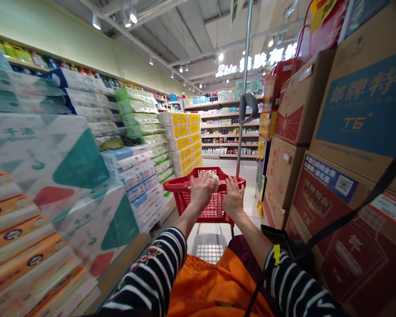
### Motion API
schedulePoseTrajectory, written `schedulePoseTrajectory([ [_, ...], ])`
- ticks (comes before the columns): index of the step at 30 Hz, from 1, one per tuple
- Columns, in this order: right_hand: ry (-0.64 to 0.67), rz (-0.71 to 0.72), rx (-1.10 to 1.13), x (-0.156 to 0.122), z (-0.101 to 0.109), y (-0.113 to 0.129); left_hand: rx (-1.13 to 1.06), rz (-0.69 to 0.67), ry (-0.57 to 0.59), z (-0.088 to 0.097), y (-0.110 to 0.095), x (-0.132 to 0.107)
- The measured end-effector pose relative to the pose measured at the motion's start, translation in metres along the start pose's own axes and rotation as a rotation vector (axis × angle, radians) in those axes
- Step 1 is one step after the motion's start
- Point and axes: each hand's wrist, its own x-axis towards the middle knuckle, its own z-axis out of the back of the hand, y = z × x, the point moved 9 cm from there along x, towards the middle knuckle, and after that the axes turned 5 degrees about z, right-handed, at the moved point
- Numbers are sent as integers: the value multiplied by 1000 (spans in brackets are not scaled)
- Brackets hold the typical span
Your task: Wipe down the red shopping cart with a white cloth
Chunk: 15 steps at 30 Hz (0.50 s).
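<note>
Orange cloth [218, 288] fills six o'clock, closest in; just past it, toward twelve, the person's left hand [202, 190] and right hand [234, 201] lie over the red shopping cart's [182, 201] near rim, though I can't tell whether they clench it. Wrapped packs [141, 174] pile up around ten, cartons [284, 169] around two, stocked shelves [229, 134] at twelve.

Hands [203, 190] on red cart [181, 200] — stacked cartons [363, 103] at right.
</note>
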Motion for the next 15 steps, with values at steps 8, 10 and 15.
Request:
schedulePoseTrajectory([
  [8, -40, -1, 3, 0, 6, -10, 9, -51, -22, -4, 0, 0],
  [10, -37, -28, 1, 0, 7, -17, 23, 77, -64, 6, 45, -4],
  [15, -30, -3, 1, 1, 5, -9, 35, 170, -100, 17, 80, -12],
])
